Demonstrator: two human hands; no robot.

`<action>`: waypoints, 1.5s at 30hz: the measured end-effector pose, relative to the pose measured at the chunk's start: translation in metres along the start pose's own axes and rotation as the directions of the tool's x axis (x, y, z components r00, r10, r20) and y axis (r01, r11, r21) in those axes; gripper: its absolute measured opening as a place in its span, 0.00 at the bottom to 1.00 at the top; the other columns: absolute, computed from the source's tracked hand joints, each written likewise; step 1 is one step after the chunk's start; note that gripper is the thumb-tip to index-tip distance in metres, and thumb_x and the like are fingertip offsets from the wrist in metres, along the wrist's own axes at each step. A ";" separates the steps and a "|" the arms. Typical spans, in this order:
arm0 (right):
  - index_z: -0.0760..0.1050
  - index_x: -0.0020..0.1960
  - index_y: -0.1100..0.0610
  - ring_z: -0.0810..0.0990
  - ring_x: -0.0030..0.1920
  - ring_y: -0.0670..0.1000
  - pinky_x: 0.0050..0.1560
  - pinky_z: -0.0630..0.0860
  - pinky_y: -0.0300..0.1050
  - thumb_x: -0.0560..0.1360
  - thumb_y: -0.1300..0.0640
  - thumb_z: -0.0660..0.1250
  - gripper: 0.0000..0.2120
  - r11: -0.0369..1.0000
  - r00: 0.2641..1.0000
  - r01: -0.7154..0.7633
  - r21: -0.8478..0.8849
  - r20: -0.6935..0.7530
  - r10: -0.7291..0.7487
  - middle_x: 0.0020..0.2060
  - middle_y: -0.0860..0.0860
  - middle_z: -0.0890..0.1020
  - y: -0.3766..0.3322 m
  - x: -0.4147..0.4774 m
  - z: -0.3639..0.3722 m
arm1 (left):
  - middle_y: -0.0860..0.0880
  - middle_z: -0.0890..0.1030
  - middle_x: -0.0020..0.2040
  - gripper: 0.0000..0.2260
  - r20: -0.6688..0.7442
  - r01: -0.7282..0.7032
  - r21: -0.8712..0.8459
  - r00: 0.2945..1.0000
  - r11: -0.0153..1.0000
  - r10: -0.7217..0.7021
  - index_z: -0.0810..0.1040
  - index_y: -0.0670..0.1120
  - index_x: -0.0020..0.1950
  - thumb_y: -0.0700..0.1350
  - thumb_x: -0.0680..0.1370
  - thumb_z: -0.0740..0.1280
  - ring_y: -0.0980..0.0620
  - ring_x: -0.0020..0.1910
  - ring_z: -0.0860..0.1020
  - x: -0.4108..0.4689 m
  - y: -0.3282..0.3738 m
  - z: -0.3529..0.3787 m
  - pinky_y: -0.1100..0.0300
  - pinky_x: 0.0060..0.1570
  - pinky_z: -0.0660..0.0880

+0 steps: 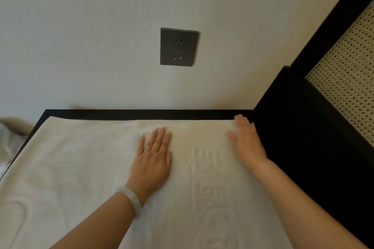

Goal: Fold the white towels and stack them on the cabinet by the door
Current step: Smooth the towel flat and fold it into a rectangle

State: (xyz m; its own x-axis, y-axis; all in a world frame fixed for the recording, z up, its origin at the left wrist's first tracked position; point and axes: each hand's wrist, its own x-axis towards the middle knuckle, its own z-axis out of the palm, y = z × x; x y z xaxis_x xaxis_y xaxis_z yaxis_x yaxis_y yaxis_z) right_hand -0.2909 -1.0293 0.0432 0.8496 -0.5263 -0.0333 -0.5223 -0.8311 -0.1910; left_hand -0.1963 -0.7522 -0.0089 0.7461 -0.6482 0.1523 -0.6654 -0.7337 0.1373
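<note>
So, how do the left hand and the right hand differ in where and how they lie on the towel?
The left hand lies near the middle of the white towel; the right hand lies at its right edge, beside the black cabinet top. The left wrist wears a pale bracelet; the right wrist is bare. The left hand looks sharp; the right hand looks blurred. Both lie flat, palm down, fingers toward the wall.

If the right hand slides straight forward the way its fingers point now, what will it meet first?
Probably the towel's far edge, then the cabinet's black rim, then the wall. The right hand lies flat, fingertips almost at that edge.
</note>
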 end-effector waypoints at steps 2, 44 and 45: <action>0.42 0.81 0.59 0.42 0.80 0.50 0.77 0.34 0.42 0.83 0.44 0.45 0.32 0.992 0.994 0.106 0.069 0.014 -0.107 0.79 0.50 0.43 -0.032 -0.032 0.006 | 0.43 0.66 0.76 0.26 -0.029 0.006 -0.003 1.000 1.000 -0.006 0.68 0.42 0.75 0.52 0.81 0.50 0.42 0.75 0.65 -0.004 0.010 -0.005 0.44 0.72 0.51; 0.35 0.79 0.47 0.35 0.77 0.40 0.77 0.32 0.43 0.76 0.36 0.31 0.33 0.998 0.998 -0.060 -0.001 0.018 0.060 0.78 0.42 0.38 0.040 -0.232 0.028 | 0.48 0.65 0.77 0.26 0.129 -0.327 -0.011 0.937 0.945 0.326 0.64 0.53 0.78 0.60 0.82 0.47 0.46 0.75 0.65 -0.139 0.071 -0.017 0.39 0.70 0.55; 0.34 0.79 0.47 0.35 0.77 0.40 0.77 0.33 0.43 0.79 0.37 0.33 0.31 0.996 0.995 -0.092 -0.005 0.042 0.092 0.78 0.42 0.37 0.046 -0.232 0.025 | 0.48 0.65 0.77 0.27 0.128 -0.295 0.006 0.948 0.955 0.292 0.65 0.54 0.78 0.61 0.83 0.45 0.46 0.75 0.66 -0.132 0.059 -0.017 0.39 0.70 0.55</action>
State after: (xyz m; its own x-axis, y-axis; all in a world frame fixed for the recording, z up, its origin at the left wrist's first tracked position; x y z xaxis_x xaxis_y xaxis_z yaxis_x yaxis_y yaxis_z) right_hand -0.5105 -0.9413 0.0176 0.8003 -0.5926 -0.0917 -0.5985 -0.7802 -0.1818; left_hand -0.3350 -0.7064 -0.0044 0.5156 -0.8548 0.0590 -0.8560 -0.5107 0.0805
